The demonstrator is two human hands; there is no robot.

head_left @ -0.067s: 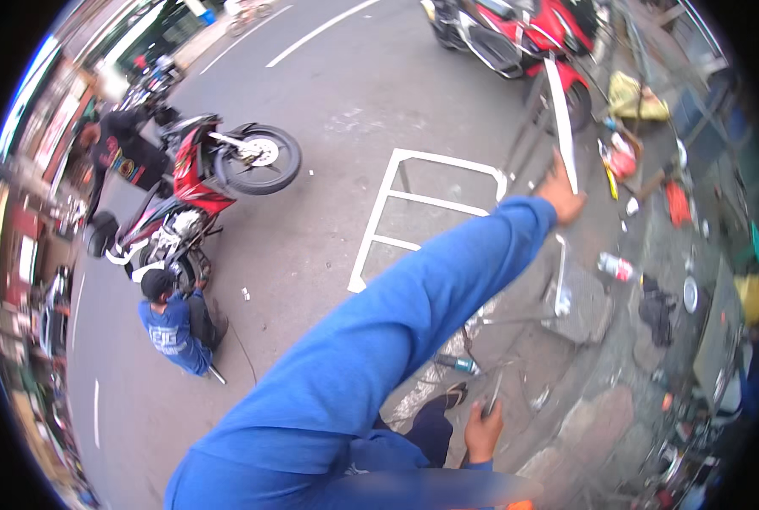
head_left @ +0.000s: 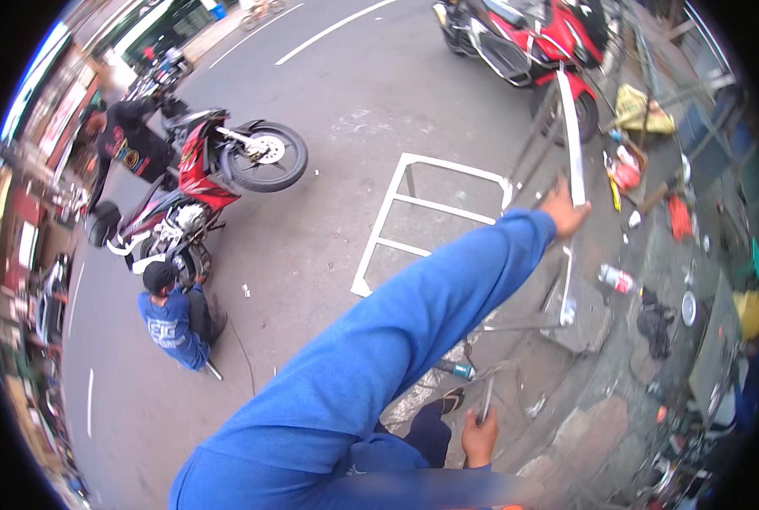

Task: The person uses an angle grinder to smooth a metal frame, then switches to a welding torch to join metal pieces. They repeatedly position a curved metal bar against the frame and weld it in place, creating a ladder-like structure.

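My left arm, in a blue sleeve, reaches across the view to the upper right. At its end my left hand (head_left: 566, 212) grips the lower end of a white metal bar (head_left: 571, 136), which stands up toward a red scooter. Low in the view, my right hand (head_left: 480, 438) is closed around a slim grey metal tool (head_left: 486, 398) pointing upward; its exact kind is unclear. To the left of the left hand, a white metal frame (head_left: 391, 202) with crossbars is partly covered by my forearm. A teal power tool (head_left: 457, 369) lies on the ground beyond my right hand.
One person (head_left: 173, 319) squats by a tilted red motorcycle (head_left: 201, 174), and another person (head_left: 133, 144) stands behind it. The red scooter (head_left: 515, 51) is parked at the top. A plastic bottle (head_left: 617, 279), a grey slab (head_left: 588, 327) and scattered litter lie to the right.
The whole view has shifted slightly. My left hand and the white bar have come a little lower. The right hand keeps its hold on the slim tool, almost unmoved.
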